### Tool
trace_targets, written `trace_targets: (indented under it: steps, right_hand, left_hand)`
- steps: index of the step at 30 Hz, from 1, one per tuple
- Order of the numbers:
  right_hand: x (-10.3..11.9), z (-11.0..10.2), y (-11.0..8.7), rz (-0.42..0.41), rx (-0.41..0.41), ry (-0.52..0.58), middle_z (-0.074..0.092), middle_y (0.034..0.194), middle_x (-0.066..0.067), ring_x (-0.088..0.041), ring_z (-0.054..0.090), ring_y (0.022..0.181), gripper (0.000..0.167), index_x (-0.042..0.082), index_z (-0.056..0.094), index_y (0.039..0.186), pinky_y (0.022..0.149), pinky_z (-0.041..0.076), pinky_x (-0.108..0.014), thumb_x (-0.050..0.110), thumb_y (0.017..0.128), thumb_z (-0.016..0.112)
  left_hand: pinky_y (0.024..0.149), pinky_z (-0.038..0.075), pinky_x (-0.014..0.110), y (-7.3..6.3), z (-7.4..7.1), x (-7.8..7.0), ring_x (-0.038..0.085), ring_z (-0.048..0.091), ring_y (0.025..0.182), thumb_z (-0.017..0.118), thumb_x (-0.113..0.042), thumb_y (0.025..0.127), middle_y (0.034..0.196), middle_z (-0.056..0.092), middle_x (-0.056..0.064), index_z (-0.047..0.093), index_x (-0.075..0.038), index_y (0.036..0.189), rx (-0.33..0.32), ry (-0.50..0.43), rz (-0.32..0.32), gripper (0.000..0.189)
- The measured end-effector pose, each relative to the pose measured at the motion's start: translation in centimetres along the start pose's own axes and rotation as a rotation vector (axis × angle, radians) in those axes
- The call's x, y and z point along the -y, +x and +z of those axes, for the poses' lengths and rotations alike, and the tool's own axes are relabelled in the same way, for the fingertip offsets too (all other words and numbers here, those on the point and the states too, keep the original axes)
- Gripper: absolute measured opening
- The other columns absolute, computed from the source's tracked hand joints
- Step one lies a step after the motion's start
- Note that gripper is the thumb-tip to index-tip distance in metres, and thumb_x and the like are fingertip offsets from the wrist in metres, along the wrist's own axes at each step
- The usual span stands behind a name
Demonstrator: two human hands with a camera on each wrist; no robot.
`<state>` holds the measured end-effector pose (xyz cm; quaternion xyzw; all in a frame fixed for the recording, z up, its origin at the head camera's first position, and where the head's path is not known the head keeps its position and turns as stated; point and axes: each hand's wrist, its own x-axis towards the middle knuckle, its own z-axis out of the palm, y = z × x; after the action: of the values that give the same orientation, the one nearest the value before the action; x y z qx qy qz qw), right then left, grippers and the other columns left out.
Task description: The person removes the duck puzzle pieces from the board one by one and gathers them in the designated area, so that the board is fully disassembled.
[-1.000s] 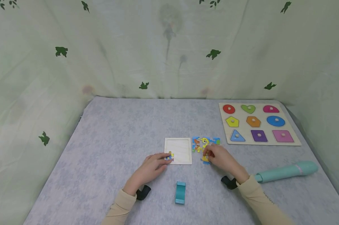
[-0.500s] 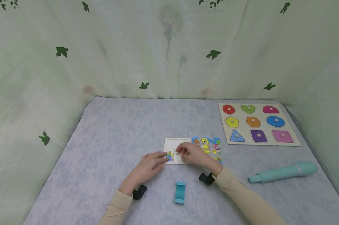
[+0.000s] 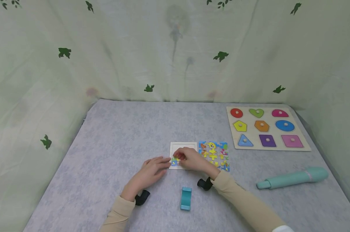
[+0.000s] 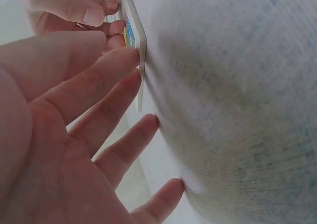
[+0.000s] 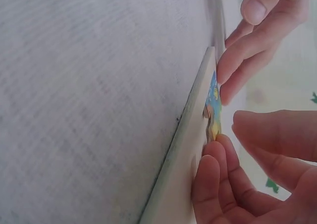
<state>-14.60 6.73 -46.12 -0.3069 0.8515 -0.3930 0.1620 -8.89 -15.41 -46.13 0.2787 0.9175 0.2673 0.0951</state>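
Note:
A square white puzzle frame (image 3: 183, 144) lies mid-table with blue, yellow and green jigsaw pieces (image 5: 214, 97) in its near left corner. My left hand (image 3: 153, 170) has its fingers spread, the index and middle fingertips touching the frame's left edge and the others resting on the cloth. Over the frame, my right hand (image 3: 191, 158) has curled fingers and seems to pinch a small jigsaw piece by the ones in the corner; its fingertips touch the yellow end in the right wrist view. Most of that piece is hidden. Several loose jigsaw pieces (image 3: 212, 150) lie right of the frame.
A wooden shape board (image 3: 251, 138) with knobbed coloured shapes lies at the back right. A folded mint-green umbrella (image 3: 292, 178) lies on the right. Nearer the front is a small teal bracket-shaped object (image 3: 185, 198). A printed curtain (image 3: 128, 48) hangs behind the grey tablecloth (image 3: 128, 129).
My right hand has moved left from the loose pieces to the corner pieces in the frame. My left hand has drawn back slightly left, uncovering those corner pieces.

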Motion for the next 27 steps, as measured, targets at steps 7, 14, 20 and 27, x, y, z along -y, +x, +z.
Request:
trace_targets:
  steps: [7,14,20,27]
  right_hand:
    - [-0.1,0.2,0.3,-0.030,-0.031,-0.020,0.058,0.088,-0.005,-0.017,0.052,0.080,0.033,0.002,0.066,0.109,0.072,0.044,-0.028,-0.010,0.080,0.055]
    - [-0.2,0.5,0.8,-0.067,-0.043,-0.066,0.057,0.085,-0.003,-0.015,0.050,0.076,0.027,0.006,0.067,0.100,0.069,0.043,-0.027,-0.010,0.081,0.057]
    - [-0.9,0.0,0.7,-0.069,-0.059,-0.015,0.057,0.076,0.003,-0.012,0.049,0.068,0.023,0.010,0.066,0.096,0.065,0.043,-0.027,-0.008,0.084,0.057]
    - [-1.9,-2.7,-1.2,0.080,-0.031,0.119,0.060,0.077,-0.001,-0.017,0.055,0.068,0.018,0.012,0.063,0.098,0.062,0.044,-0.031,-0.001,0.088,0.057]
  left_hand:
    - [0.100,0.025,0.062,0.1,0.0,0.0,0.034,0.037,0.132,0.057,-0.012,0.096,0.139,0.051,0.009,0.063,-0.003,0.126,-0.008,-0.007,-0.013,0.032]
    - [0.099,0.026,0.062,0.1,0.1,0.1,0.032,0.038,0.132,0.057,-0.012,0.096,0.139,0.051,0.008,0.063,-0.003,0.126,-0.016,-0.005,-0.014,0.031]
    - [0.100,0.025,0.061,0.0,0.1,0.1,0.033,0.038,0.132,0.057,-0.012,0.097,0.138,0.051,0.007,0.063,-0.003,0.125,-0.022,-0.019,-0.020,0.031]
    - [0.101,0.025,0.059,0.0,0.1,0.1,0.033,0.038,0.132,0.058,-0.013,0.096,0.138,0.052,0.008,0.064,-0.003,0.125,-0.020,-0.019,-0.019,0.031]
